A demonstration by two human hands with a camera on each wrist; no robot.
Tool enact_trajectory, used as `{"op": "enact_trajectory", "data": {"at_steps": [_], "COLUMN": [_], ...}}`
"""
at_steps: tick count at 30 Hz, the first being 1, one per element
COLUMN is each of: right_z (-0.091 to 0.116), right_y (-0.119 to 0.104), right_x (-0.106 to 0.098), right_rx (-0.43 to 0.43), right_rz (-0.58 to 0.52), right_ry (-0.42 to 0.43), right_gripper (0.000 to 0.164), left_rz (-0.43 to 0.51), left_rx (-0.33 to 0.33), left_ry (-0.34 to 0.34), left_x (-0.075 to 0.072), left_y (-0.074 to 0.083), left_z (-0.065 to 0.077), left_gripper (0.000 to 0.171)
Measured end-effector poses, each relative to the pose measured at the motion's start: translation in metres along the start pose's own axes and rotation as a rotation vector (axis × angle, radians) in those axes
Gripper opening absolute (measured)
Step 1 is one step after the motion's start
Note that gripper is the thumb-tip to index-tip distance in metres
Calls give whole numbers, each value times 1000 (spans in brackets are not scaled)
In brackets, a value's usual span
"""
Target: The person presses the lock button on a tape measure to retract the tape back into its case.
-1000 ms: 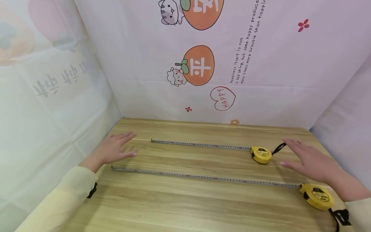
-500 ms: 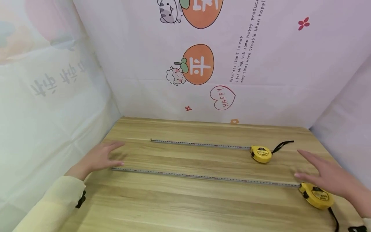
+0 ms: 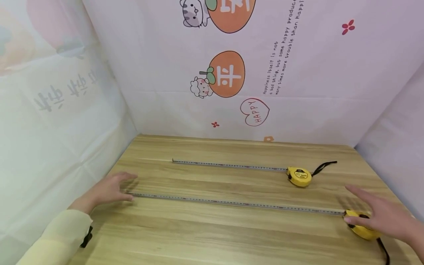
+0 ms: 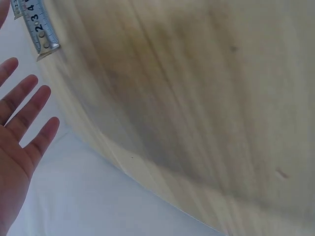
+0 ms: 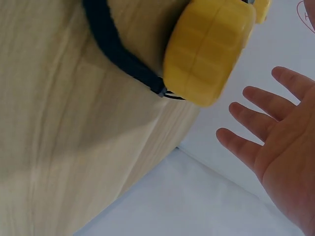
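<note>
Lying on the wooden table (image 3: 215, 239), the nearer tape measure (image 3: 361, 232) has its blade (image 3: 232, 203) drawn out leftward. The right hand (image 3: 385, 217) is poised over the case, fingers outstretched, thumb apart, gripping nothing. By the blade's tip, the left hand (image 3: 107, 189) is spread just as wide, also gripping nothing. The farther tape measure (image 3: 299, 177) lies beyond.

The bare left hand (image 3: 106, 189), emerging from a pale yellow cloth sleeve (image 3: 53, 239), and the bare right hand (image 3: 384, 217) point inward, well apart, both with fingers extended and spread.
</note>
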State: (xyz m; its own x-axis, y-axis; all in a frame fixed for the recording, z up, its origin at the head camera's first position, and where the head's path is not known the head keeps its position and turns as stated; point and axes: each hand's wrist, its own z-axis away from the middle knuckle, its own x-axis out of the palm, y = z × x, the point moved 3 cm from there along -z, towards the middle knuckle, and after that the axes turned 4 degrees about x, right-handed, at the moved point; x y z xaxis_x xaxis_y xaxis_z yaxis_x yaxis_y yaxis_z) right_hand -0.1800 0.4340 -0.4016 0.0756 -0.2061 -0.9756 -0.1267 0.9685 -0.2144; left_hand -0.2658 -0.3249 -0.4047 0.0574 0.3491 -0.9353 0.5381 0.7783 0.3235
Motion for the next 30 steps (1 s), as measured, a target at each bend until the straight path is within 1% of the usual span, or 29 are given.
{"op": "enact_trajectory", "data": {"at_steps": [5, 11, 17, 22, 26, 30], "right_z": [5, 8, 11, 14, 13, 12], "right_y": [4, 5, 7, 8, 8, 8], "right_x": [6, 13, 20, 24, 25, 26], "right_rx": [-4, -12, -39, -67, -76, -64], "right_rz": [-31, -62, -105, -104, -80, -79], "right_ry": [-16, -18, 6, 14, 20, -2], "right_gripper": [99, 102, 105, 105, 100, 96], "left_rz": [-12, -34, -25, -15, -11, 0], "left_rx": [-6, -4, 14, 37, 60, 83], "left_ry": [-26, -40, -24, -13, -6, 3], "left_x": [4, 9, 12, 13, 13, 14], "left_y": [-1, -3, -4, -5, -5, -6], "left_z": [2, 5, 6, 7, 7, 9], "left_gripper": [84, 65, 50, 36, 25, 20]}}
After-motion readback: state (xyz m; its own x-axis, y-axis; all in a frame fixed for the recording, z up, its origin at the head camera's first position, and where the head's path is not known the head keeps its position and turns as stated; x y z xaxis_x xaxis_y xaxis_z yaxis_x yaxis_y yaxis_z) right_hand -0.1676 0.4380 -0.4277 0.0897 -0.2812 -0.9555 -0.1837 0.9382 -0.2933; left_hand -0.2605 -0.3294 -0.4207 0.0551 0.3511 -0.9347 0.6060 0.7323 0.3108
